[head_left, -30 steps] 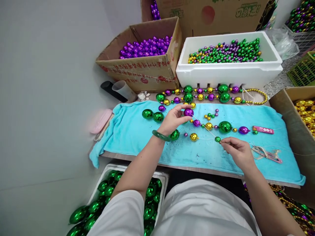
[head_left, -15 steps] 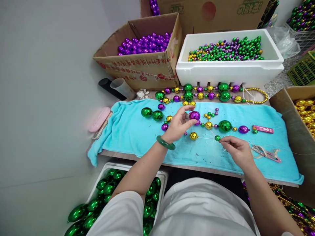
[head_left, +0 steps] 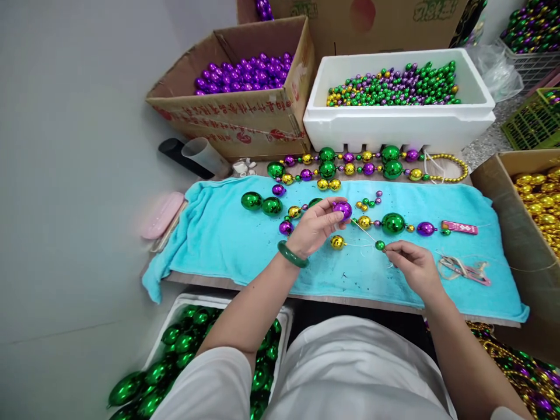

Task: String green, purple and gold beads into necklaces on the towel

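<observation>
Head view shows the left hand point(head_left: 315, 227) pinching a purple bead point(head_left: 342, 209) between thumb and fingertips, the other fingers loosely curled, above a blue towel point(head_left: 219, 233) spread on the counter point(head_left: 210, 282). The right hand point(head_left: 411, 265) is closed in a fine pinch on the near end of a thin needle point(head_left: 365, 233), just beside a small green bead point(head_left: 380, 245). The needle's long axis runs on a slant from the right hand up and away toward the left, and its far tip meets the purple bead; whether the tip already sits inside the bead's hole is hard to say, since the fingers cover that spot. The purple bead thus lies up and to the left of the right hand, and the left hand is the one on it. Behind the needle lies the strung row, with a large green ball point(head_left: 392, 223) in it. Compared with the earlier frames, the left hand has carried the purple bead toward the right and nearer to the needle's tip, so the gap between the two hands has shrunk; a gold bead point(head_left: 337, 241), a purple bead and a green one that the hand had hidden now show beside it, while the right hand has kept its pinch and place on the towel.
</observation>
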{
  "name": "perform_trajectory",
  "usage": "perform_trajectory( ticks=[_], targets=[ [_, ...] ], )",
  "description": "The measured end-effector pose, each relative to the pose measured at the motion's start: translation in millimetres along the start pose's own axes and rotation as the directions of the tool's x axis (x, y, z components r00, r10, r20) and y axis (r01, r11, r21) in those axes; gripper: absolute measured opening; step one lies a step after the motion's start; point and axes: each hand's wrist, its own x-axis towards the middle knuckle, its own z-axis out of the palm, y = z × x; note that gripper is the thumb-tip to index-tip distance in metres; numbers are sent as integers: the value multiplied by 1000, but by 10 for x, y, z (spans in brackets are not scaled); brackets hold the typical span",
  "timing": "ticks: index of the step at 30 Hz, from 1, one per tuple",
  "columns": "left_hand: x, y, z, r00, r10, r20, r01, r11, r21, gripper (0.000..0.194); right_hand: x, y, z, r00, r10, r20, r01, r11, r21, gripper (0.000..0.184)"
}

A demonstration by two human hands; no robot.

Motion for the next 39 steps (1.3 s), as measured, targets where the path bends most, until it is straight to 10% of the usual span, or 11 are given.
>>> perform_trajectory(
  ticks=[5, 8, 13, 19, 27, 30, 33, 39],
  targets=[
    [44, -51, 46, 988, -24, 150, -33, 930, 366, 42, 14, 15, 37, 999, 38, -19, -37, 998, 53, 19],
    [172, -25, 11, 955, -111, 276, -137, 659, 739, 49, 47, 12, 12, 995, 54, -84, -44, 992, 115, 20],
    [651, -83, 9, 981, 121, 151, -169, 149, 974, 24, 84, 26, -78, 980, 86, -177, -53, 982, 182, 19],
    [1141, -257, 150, 999, 15, -43, 43, -24, 999, 26, 56, 76, -152, 976, 96, -197, -58, 980, 190, 20],
    [1143, -200, 160, 997, 1, -77, 77, 82, 994, 23, 67, 80, -207, 974, 94, -207, -59, 983, 171, 17],
    [1034, -103, 139, 989, 20, -144, 111, 535, 837, 28, 66, 52, -176, 976, 88, -198, -55, 985, 163, 14],
    [866, 6, 122, 979, -109, -172, 145, 965, 216, 23, 61, 28, -132, 978, 95, -187, -62, 983, 173, 13],
    [602, 144, 102, 975, -197, -104, 174, 966, -191, 20, 61, -12, -74, 977, 120, -175, -89, 981, 174, 14]
  ],
)
